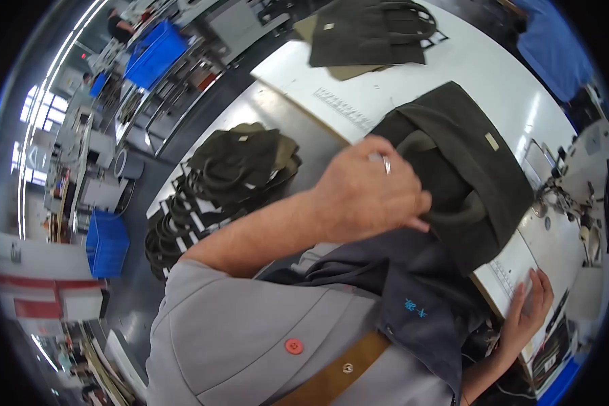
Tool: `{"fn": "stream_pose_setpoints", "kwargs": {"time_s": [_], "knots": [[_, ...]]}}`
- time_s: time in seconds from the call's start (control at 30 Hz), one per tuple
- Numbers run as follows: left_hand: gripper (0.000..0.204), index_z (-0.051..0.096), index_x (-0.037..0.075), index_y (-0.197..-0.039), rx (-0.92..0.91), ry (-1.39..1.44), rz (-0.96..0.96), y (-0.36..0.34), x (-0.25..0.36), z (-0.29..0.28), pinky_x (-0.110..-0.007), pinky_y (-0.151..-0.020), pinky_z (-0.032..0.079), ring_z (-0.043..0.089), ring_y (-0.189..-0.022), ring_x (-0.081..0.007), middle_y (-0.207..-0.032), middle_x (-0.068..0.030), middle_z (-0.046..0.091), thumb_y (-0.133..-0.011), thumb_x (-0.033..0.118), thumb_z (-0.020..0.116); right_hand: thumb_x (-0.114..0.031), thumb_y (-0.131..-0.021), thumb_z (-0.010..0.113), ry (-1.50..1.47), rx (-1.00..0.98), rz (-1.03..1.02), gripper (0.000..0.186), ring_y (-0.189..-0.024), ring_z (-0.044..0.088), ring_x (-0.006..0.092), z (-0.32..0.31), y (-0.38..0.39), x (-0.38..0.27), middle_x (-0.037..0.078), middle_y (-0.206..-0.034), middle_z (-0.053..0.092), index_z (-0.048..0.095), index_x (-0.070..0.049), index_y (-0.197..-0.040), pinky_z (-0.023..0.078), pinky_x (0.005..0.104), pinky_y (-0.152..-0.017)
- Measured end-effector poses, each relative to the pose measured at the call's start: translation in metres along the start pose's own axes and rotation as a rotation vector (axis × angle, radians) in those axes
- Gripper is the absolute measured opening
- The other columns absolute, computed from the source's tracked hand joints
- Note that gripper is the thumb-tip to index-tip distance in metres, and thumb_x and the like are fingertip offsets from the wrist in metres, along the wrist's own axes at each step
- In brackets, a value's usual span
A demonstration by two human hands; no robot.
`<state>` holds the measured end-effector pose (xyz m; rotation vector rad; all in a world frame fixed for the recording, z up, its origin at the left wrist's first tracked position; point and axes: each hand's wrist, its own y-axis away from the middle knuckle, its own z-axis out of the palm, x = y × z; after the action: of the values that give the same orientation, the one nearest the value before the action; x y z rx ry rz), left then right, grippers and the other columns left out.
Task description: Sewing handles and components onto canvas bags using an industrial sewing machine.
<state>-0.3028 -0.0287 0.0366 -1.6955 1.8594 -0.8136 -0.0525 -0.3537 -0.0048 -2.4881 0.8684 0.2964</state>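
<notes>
A dark olive fabric tote bag (477,145) with a small pale label lies over the near edge of the white table, in front of me. My left hand (375,189), wearing a ring, is closed at the bag's left side, by its dark folds and handle; the exact grip is partly hidden. On the table edge at the lower right rests my right hand (529,308), its fingers stretched out and nothing seen in them. It is nearest to a ruler strip along the edge, apart from the bag.
A sewing machine (572,196) stands to the right on the white table (358,101). More olive bags (369,34) lie at the far end. To my left, a pile of dark bags (233,162) sits on a metal surface. Blue bins (106,243) stand farther left.
</notes>
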Motion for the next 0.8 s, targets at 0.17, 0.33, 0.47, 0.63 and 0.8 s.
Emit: {"fn": "stream_pose_setpoints", "kwargs": {"time_s": [0.17,0.33,0.47,0.63,0.8], "knots": [[0.028,0.069,0.005,-0.108,0.510,0.153,-0.578,0.022,-0.033,-0.070,-0.029,-0.066,0.050,0.061,-0.071,-0.0125,-0.083,-0.0016,0.066,-0.095,0.029,0.077,-0.018,-0.105,0.062,0.026,0.009,-0.007,0.029,-0.128,0.057,0.0343,0.007,-0.002,0.005,0.018,-0.134,0.061,0.068,-0.001,-0.128,0.043,0.0438,-0.111],[0.033,0.066,0.007,-0.093,0.915,0.558,-1.061,0.096,-0.102,-0.144,-0.021,-0.056,0.034,0.040,-0.059,-0.0038,-0.069,0.0068,0.051,-0.103,0.039,0.069,-0.022,-0.107,0.059,0.113,0.003,-0.063,0.031,-0.128,0.057,0.0325,0.005,-0.003,0.017,0.018,-0.136,0.061,0.067,-0.002,-0.130,0.044,0.0430,-0.110],[0.040,0.062,0.007,-0.089,1.092,0.508,-1.389,0.170,-0.120,-0.174,-0.025,-0.054,0.028,0.033,-0.055,-0.0066,-0.063,0.0074,0.040,-0.106,0.044,0.063,-0.020,-0.107,0.058,0.127,0.020,-0.095,0.031,-0.127,0.058,0.0342,0.006,-0.003,0.021,0.019,-0.135,0.062,0.067,-0.001,-0.130,0.044,0.0429,-0.109],[0.038,0.056,0.007,-0.094,1.348,0.383,-1.483,0.273,-0.135,-0.156,-0.029,-0.054,0.034,0.034,-0.054,-0.0106,-0.062,0.0042,0.035,-0.107,0.042,0.060,-0.023,-0.109,0.057,0.160,0.016,-0.109,0.032,-0.127,0.058,0.0323,0.008,-0.002,0.027,0.017,-0.136,0.061,0.067,-0.003,-0.132,0.046,0.0423,-0.108],[0.032,0.055,0.004,-0.096,1.445,0.345,-1.617,0.342,-0.147,-0.126,-0.031,-0.056,0.045,0.043,-0.055,-0.0138,-0.069,-0.0005,0.044,-0.110,0.033,0.055,-0.019,-0.109,0.056,0.173,0.007,-0.142,0.032,-0.126,0.059,0.0328,0.010,-0.003,0.029,0.019,-0.136,0.061,0.066,0.000,-0.132,0.047,0.0421,-0.107]]}}
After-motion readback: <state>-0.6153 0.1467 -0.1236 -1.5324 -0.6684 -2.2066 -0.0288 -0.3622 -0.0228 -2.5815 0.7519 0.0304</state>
